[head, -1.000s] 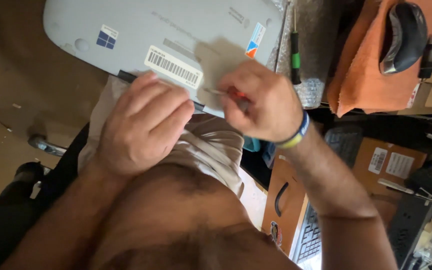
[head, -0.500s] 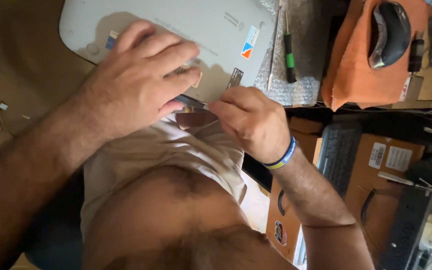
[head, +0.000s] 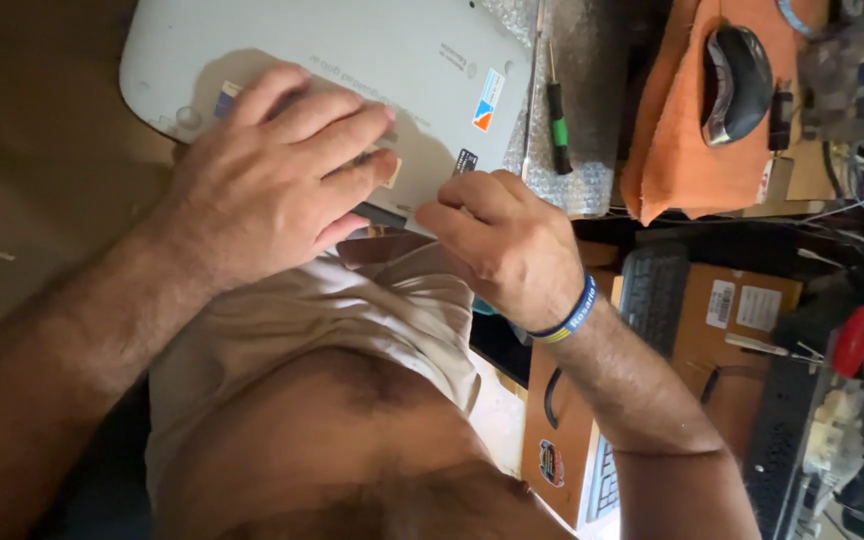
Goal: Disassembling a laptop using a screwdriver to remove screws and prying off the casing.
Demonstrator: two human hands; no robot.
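A grey laptop [head: 352, 60] lies bottom side up across my lap, with small stickers on its base. My left hand [head: 272, 180] lies spread over the base, its thumb at the near edge beside a dark strip [head: 384, 215]. My right hand [head: 507, 245], with a blue wristband, is curled at the same edge just right of the left hand. Its fingertips pinch close to a small black sticker [head: 465, 160]. Whatever is between those fingers is hidden.
A green-handled screwdriver [head: 557, 120] lies on bubble wrap [head: 592, 150] to the laptop's right. Beyond it a computer mouse [head: 735, 70] sits on an orange cloth [head: 667, 150]. A keyboard [head: 652, 290], cardboard boxes [head: 732, 310] and cables crowd the right side.
My left hand slid from the laptop's near edge up onto its base and spread out. The red-handled tool seen in my right hand a second ago is out of sight; the right hand stays at the edge.
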